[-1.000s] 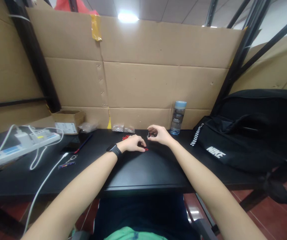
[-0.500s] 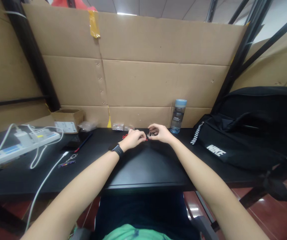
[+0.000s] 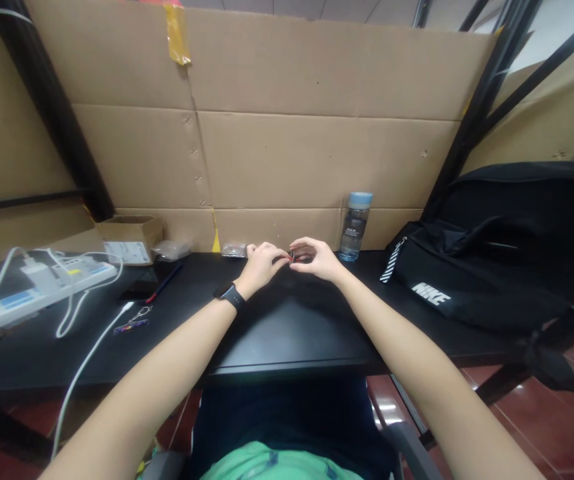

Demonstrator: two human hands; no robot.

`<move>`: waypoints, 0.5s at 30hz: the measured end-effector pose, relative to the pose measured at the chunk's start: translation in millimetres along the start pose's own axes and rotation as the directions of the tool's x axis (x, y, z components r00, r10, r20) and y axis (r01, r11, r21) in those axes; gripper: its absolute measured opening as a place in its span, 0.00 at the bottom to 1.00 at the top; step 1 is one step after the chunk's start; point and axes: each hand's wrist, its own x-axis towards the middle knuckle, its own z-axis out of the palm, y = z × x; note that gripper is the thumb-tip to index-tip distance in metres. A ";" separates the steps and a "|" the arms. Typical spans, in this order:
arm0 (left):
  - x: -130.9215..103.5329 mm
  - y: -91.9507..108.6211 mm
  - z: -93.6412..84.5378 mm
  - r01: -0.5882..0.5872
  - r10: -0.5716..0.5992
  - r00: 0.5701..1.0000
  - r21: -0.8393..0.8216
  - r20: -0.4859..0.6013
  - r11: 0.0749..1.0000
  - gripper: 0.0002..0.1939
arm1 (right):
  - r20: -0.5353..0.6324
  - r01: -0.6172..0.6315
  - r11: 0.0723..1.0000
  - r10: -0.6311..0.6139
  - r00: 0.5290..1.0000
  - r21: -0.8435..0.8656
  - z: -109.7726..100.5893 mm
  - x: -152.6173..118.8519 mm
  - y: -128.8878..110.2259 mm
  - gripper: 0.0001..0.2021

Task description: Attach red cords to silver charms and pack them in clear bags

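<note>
My left hand (image 3: 265, 263), with a dark watch (image 3: 231, 294) on its wrist, is at the far part of the black table (image 3: 287, 333). Its thumb and fingers are pinched together at the tips. My right hand (image 3: 318, 259) faces it, fingers curled and closed, and the fingertips of both hands almost meet. Between them shows a small thing (image 3: 293, 256) with a thin, shiny edge and a hint of red, too small to name and mostly hidden by the fingers. A small clear packet (image 3: 234, 250) lies just left of my left hand.
A water bottle (image 3: 355, 227) stands behind my right hand. At the right lies a black bag (image 3: 491, 267). On the left are a power strip (image 3: 91, 275) with white cables, an open cardboard box (image 3: 131, 239), a pen (image 3: 163, 283) and a keychain (image 3: 131, 325). Cardboard (image 3: 317, 160) walls the back.
Both hands have come closer together, the left fingertips now meeting the right. The red pieces seen beside my left hand are now hidden. The whole view has shifted slightly.
</note>
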 end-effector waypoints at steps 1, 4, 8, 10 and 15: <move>-0.1 0.2 0.6 -0.004 0.004 1.000 0.005 0.002 1.000 0.09 | -0.002 0.006 1.000 -0.006 1.000 -0.003 0.3 0.0 -1.0 0.25; -0.7 -0.2 2.0 -0.008 0.009 1.000 0.006 -0.013 1.000 0.09 | -0.013 0.018 0.999 -0.018 1.000 -0.028 2.1 -0.2 -4.9 0.24; -1.5 -0.7 2.6 -0.008 0.008 0.999 0.004 -0.035 1.000 0.08 | -0.002 0.041 0.998 -0.041 0.999 -0.057 4.9 -0.8 -7.3 0.23; -1.7 -0.3 2.4 0.004 -0.004 0.999 0.004 -0.034 1.000 0.08 | 0.001 0.047 0.997 -0.047 0.999 -0.068 6.0 -1.0 -6.3 0.23; -1.5 1.1 2.4 0.013 -0.013 1.000 0.014 -0.015 1.000 0.09 | -0.023 0.054 0.994 -0.056 0.998 -0.093 7.6 -0.7 -2.7 0.22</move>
